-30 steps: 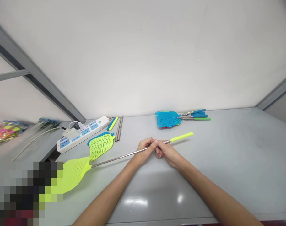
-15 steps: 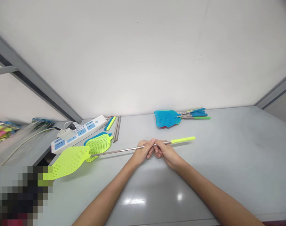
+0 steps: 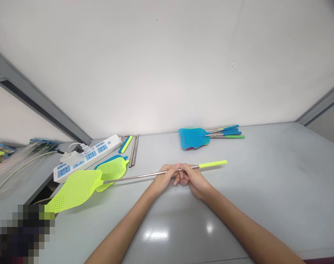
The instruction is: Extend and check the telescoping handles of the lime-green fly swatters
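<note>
Both my hands grip the metal rod of a yellow-green fly swatter [image 3: 79, 189] held above the table. My left hand [image 3: 167, 177] is closed round the rod's middle. Right beside it, touching, my right hand [image 3: 191, 178] is closed on the rod near the yellow-green grip, which sticks out to the right. The swatter's perforated head points left and overlaps a loose yellow-green swatter head [image 3: 116, 169] on the table. Under that one lies a blue swatter head [image 3: 112, 158], mostly covered.
A white power strip [image 3: 112, 141] with plugs stands at the left. Near it lie blue and yellow-green handle grips [image 3: 127, 144] and metal tubes [image 3: 133, 151]. Several swatters [image 3: 194, 138] are stacked by the wall. Plastic packages [image 3: 37, 154] lie at far left; a blurred patch covers the lower left corner.
The camera view has shifted slightly, moving the things on the left a little further left in the picture. My hands keep the same hold on the swatter's rod, with little finger movement.
</note>
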The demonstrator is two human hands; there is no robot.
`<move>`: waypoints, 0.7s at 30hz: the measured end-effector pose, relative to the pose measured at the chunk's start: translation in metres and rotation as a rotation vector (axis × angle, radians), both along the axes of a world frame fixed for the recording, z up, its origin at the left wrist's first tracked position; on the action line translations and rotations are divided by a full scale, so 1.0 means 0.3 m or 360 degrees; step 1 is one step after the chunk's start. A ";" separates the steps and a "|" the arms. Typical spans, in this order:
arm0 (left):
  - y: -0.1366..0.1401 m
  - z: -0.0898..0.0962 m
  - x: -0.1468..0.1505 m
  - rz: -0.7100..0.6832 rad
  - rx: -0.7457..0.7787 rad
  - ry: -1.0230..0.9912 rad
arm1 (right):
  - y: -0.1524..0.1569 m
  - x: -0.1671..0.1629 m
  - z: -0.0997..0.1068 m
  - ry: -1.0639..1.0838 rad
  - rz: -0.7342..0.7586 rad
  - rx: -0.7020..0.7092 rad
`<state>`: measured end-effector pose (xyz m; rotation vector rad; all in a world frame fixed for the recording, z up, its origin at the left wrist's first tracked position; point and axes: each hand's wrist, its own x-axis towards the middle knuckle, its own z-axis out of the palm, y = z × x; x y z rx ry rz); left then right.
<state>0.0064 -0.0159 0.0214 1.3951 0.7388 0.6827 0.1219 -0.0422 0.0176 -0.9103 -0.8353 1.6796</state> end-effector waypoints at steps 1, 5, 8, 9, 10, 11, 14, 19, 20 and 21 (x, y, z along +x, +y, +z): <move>-0.002 0.001 0.002 0.0017 0.0005 -0.0002 | 0.001 0.000 0.000 0.0004 -0.0002 -0.0009; -0.007 0.003 0.003 0.0105 0.0010 0.0043 | 0.008 0.004 -0.005 0.0047 -0.0025 -0.0063; -0.003 0.004 -0.011 0.0155 0.0074 0.0179 | 0.016 0.016 -0.004 0.0045 0.0001 -0.0109; 0.000 0.005 -0.018 0.0164 0.0109 0.0228 | 0.018 0.022 -0.001 0.0033 0.0004 -0.0115; 0.003 0.007 -0.025 0.0169 0.0143 0.0272 | 0.021 0.028 0.002 0.0020 -0.0002 -0.0116; 0.007 0.009 -0.033 0.0172 0.0173 0.0302 | 0.023 0.035 0.006 0.0009 -0.0016 -0.0112; 0.018 0.017 -0.050 0.0155 0.0223 0.0353 | 0.030 0.051 0.019 -0.0009 -0.0044 -0.0116; 0.024 0.028 -0.056 0.0180 0.0208 0.0366 | 0.034 0.063 0.030 -0.0026 -0.0059 -0.0143; 0.024 0.030 -0.056 0.0192 0.0204 0.0361 | 0.034 0.064 0.031 -0.0029 -0.0059 -0.0152; 0.024 0.032 -0.056 0.0202 0.0203 0.0358 | 0.033 0.065 0.032 -0.0029 -0.0059 -0.0162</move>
